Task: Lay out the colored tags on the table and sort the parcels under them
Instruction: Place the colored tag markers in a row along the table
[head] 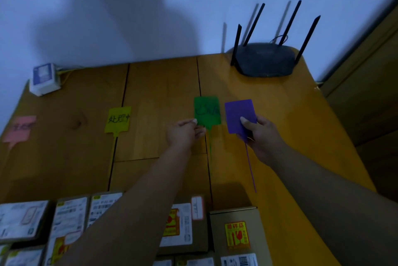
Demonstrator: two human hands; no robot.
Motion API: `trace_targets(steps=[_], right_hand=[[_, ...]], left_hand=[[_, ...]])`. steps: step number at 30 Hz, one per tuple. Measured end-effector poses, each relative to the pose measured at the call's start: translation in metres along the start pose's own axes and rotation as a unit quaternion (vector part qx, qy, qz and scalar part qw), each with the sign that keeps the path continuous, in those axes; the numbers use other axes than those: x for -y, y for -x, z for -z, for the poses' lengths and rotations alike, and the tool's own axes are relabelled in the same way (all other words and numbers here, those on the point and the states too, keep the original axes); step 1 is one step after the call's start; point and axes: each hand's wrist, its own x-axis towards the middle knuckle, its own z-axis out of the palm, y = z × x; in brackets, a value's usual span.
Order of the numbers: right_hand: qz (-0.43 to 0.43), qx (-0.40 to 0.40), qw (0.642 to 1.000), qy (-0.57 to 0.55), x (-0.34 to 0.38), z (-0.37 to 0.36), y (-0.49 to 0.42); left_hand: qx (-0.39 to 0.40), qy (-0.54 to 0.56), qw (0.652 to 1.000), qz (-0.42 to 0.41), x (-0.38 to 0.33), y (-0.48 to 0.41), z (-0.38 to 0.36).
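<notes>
While apparently pinched, green tag (207, 111) in left hand (183, 134), purple tag (240, 115) in right hand (263, 136).

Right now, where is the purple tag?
In the right hand, right of centre, beside the green tag and in front of the router.

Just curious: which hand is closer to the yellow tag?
Left. The left hand is right of the yellow tag, pinching the green tag; the right hand is farther right.
</notes>
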Motion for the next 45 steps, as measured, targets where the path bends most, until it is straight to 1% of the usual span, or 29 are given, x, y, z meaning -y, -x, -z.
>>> trace_targets(steps=[4, 7, 8, 9, 10, 12, 13, 15, 16, 17, 18, 19, 21, 23, 26, 27, 28, 29, 30, 31, 32, 33, 34, 37, 40, 42, 45], right_hand=[[-0.014, -0.005, 1.0, 0.009, -0.012, 0.015, -0.008], [-0.019, 0.006, 1.0, 0.015, -0.018, 0.019, -0.01], [-0.021, 0.007, 1.0, 0.017, -0.019, 0.02, -0.011], [-0.022, 0.008, 1.0, 0.018, -0.02, 0.02, -0.013], [-0.022, 0.01, 1.0, 0.019, -0.02, 0.02, -0.014], [-0.021, 0.014, 0.999, 0.023, -0.021, 0.02, -0.016], [-0.02, 0.017, 0.999, 0.027, -0.02, 0.019, -0.016], [-0.023, 0.02, 0.999, 0.027, -0.019, 0.018, -0.016], [-0.027, 0.018, 0.999, 0.021, -0.018, 0.017, -0.017], [-0.033, 0.012, 0.999, 0.016, -0.017, 0.017, -0.018], [-0.04, 0.003, 0.999, 0.011, -0.016, 0.017, -0.019], [-0.047, -0.006, 0.999, 0.005, -0.015, 0.017, -0.019], [-0.052, -0.012, 0.998, -0.013, -0.013, 0.019, -0.021], [-0.049, -0.015, 0.998, -0.022, -0.012, 0.022, -0.022], [-0.039, -0.021, 0.999, -0.02, -0.007, 0.028, -0.025], [-0.036, -0.021, 0.999, -0.019, -0.006, 0.03, -0.025], [-0.034, -0.02, 0.999, -0.018, -0.004, 0.032, -0.024], [-0.031, -0.018, 0.999, -0.017, -0.001, 0.035, -0.024], [-0.028, -0.017, 0.999, -0.015, 0.001, 0.038, -0.023], [-0.024, -0.015, 0.999, -0.015, 0.004, 0.042, -0.022], [-0.019, -0.014, 1.0, -0.015, 0.006, 0.046, -0.021], [-0.014, -0.016, 1.0, -0.017, 0.01, 0.052, -0.02], [-0.009, -0.019, 1.0, -0.019, 0.013, 0.058, -0.02], [0.014, -0.054, 0.998, -0.005, 0.019, 0.08, -0.022], [0.027, -0.093, 0.995, 0.004, 0.019, 0.104, -0.028], [0.028, -0.083, 0.996, 0.007, 0.017, 0.117, -0.031], [0.029, -0.063, 0.998, 0.008, 0.014, 0.129, -0.036]], left_hand=[[-0.062, -0.047, 0.997, -0.012, 0.009, -0.024, -0.001], [-0.077, -0.073, 0.994, -0.032, 0.01, -0.032, -0.002], [-0.082, -0.116, 0.988, -0.051, 0.009, -0.031, -0.001], [-0.088, -0.192, 0.974, -0.08, 0.007, -0.029, 0.001], [-0.091, -0.28, 0.949, -0.113, 0.006, -0.025, 0.003], [-0.093, -0.422, 0.883, -0.183, 0.008, -0.016, 0.01], [-0.093, -0.47, 0.851, -0.215, 0.009, -0.01, 0.012], [-0.094, -0.554, 0.775, -0.29, 0.014, -0.004, 0.016], [-0.075, -0.589, 0.738, -0.321, 0.018, -0.003, 0.017], [-0.04, -0.619, 0.707, -0.339, 0.021, -0.004, 0.017], [0.001, -0.643, 0.685, -0.342, 0.024, -0.006, 0.016], [0.036, -0.66, 0.673, -0.332, 0.028, -0.009, 0.015], [0.056, -0.675, 0.666, -0.311, 0.037, -0.014, 0.012], [0.039, -0.662, 0.68, -0.312, 0.04, -0.014, 0.008], [-0.01, -0.598, 0.711, -0.37, 0.038, -0.003, -0.001], [-0.007, -0.555, 0.742, -0.377, 0.036, 0.002, -0.008], [0.013, -0.495, 0.793, -0.356, 0.033, 0.009, -0.02], [0.044, -0.421, 0.854, -0.301, 0.03, 0.017, -0.035], [0.079, -0.343, 0.908, -0.228, 0.027, 0.024, -0.052], [0.111, -0.275, 0.942, -0.156, 0.026, 0.03, -0.069], [0.136, -0.229, 0.958, -0.106, 0.027, 0.035, -0.083], [0.152, -0.204, 0.963, -0.088, 0.03, 0.038, -0.095], [0.153, -0.197, 0.964, -0.097, 0.034, 0.039, -0.104], [0.106, -0.178, 0.971, -0.116, 0.048, 0.038, -0.126], [0.084, -0.186, 0.972, -0.119, 0.057, 0.035, -0.143], [0.087, -0.203, 0.966, -0.132, 0.063, 0.033, -0.151], [0.091, -0.197, 0.967, -0.137, 0.071, 0.032, -0.162]])
